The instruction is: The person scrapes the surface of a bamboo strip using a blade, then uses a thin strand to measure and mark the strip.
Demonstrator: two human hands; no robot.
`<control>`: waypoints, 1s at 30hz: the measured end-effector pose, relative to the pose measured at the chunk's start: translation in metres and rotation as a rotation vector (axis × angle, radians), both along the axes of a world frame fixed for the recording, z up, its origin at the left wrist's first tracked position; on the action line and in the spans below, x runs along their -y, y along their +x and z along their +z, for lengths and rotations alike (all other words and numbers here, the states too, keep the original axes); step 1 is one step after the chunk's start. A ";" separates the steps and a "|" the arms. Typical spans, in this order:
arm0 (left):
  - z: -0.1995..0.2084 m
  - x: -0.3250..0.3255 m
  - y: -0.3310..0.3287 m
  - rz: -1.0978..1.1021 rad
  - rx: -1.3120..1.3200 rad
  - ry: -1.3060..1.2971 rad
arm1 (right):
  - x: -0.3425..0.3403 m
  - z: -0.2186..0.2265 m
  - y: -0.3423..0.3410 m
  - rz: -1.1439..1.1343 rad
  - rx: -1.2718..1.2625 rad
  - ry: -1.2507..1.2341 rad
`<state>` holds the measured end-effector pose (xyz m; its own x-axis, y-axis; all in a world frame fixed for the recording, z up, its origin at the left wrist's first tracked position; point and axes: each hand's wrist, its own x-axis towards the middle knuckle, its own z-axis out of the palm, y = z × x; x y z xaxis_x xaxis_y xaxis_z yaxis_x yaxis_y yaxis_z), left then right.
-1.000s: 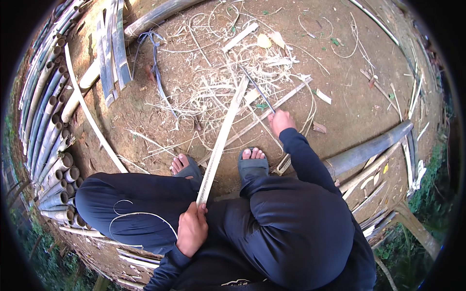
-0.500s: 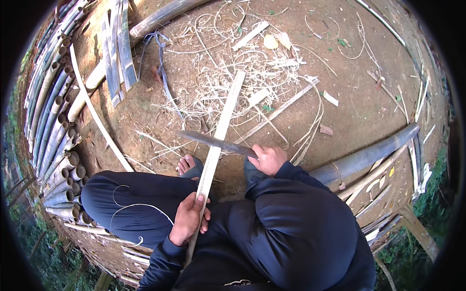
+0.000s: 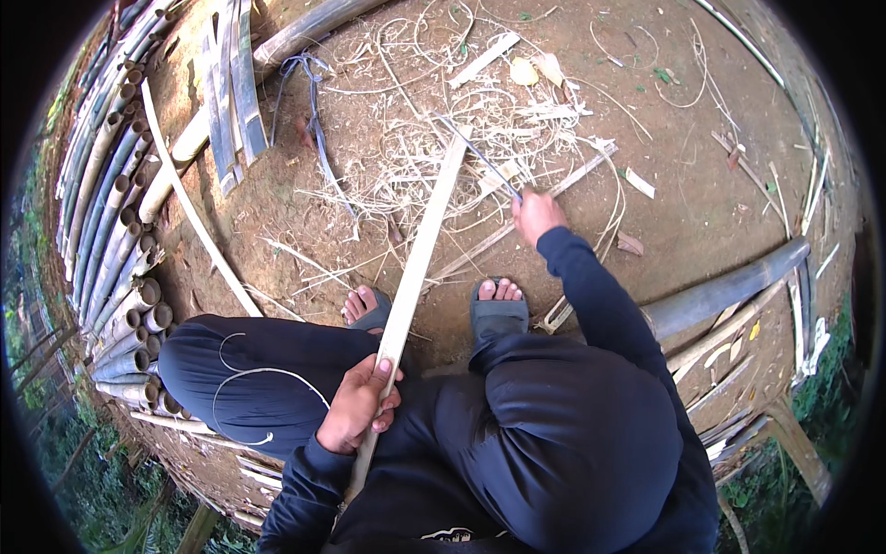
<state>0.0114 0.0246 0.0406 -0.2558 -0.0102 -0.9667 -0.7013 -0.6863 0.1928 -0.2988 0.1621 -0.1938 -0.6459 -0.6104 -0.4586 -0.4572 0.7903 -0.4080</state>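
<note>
My left hand [image 3: 358,403] is closed round the lower part of a long, pale bamboo strip [image 3: 420,245], thumb on its upper face. The strip slants up and away between my feet, its lower end against my lap. Farther out, my right hand [image 3: 537,217] grips a knife by its handle, which the fingers hide. The thin dark knife blade [image 3: 480,155] points up and left, close to the strip's far end; whether it touches the strip I cannot tell. Beneath that end lies a heap of curly bamboo shavings [image 3: 388,180].
Bamboo poles [image 3: 115,222] are stacked at the left, with dark split slats [image 3: 235,97] beyond them. A thick bamboo pole [image 3: 729,286] lies at the right. One curled shaving [image 3: 268,371] rests on my left knee. My sandalled feet [image 3: 499,309] stand close by.
My right hand has moved away from me with the knife, from midway along the strip to near its far end. My left hand still holds the strip in nearly the same place.
</note>
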 end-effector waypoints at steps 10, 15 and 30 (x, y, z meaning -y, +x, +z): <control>0.001 0.004 -0.002 0.065 0.001 0.093 | 0.008 0.013 -0.011 0.055 0.026 -0.013; 0.004 0.005 0.001 0.073 0.029 0.090 | 0.008 0.017 0.000 0.041 0.087 -0.005; 0.003 0.007 0.002 0.090 0.027 0.107 | 0.012 0.015 -0.005 0.125 0.081 0.062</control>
